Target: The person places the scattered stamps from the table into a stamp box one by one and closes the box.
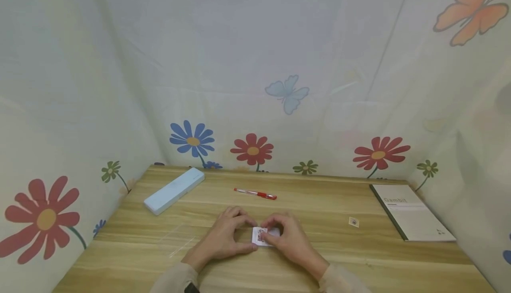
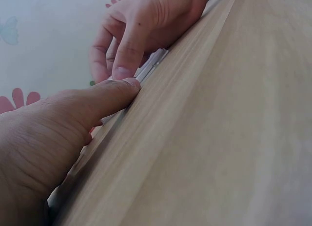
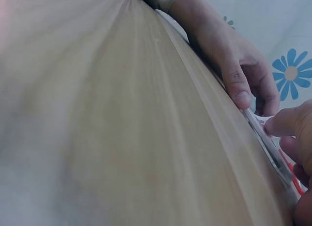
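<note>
A small flat white rectangular piece with a reddish-brown print lies on the table between the two hands. My left hand holds its left end, with the thumb at the near edge and the fingers at the far edge. Curled over the right part, my right hand has its thumb on the print and its index finger near the far edge. From the left wrist, the white piece shows as a thin layered edge. The right wrist view shows its long side edge low over the wood.
Beyond the hands lies a red-capped clear pen. A pale blue case is at the back left, and a transparent sheet lies left of the left hand. To the right are a small square sticker and a notebook.
</note>
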Available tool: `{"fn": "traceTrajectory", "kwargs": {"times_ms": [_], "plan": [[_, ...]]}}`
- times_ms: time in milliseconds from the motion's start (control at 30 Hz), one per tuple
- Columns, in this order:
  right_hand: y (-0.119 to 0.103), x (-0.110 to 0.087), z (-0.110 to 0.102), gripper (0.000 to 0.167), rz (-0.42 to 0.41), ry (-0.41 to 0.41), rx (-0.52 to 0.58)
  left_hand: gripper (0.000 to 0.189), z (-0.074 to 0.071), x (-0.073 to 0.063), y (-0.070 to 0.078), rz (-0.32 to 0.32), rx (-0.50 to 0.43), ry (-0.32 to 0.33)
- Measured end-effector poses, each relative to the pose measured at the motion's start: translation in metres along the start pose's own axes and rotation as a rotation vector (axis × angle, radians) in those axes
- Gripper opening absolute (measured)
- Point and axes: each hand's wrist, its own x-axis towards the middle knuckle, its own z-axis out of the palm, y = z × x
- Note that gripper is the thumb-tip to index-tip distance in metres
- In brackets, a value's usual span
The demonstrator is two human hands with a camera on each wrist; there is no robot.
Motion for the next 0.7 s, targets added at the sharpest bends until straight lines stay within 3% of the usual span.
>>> {"fn": "traceTrajectory", "kwargs": {"times_ms": [700], "plan": [[0.0001, 0.0006, 0.001, 0.019, -0.013, -0.009, -0.118, 0.05, 0.0017, 0.0003, -0.0024, 0.015, 0.011, 0.011]]}}
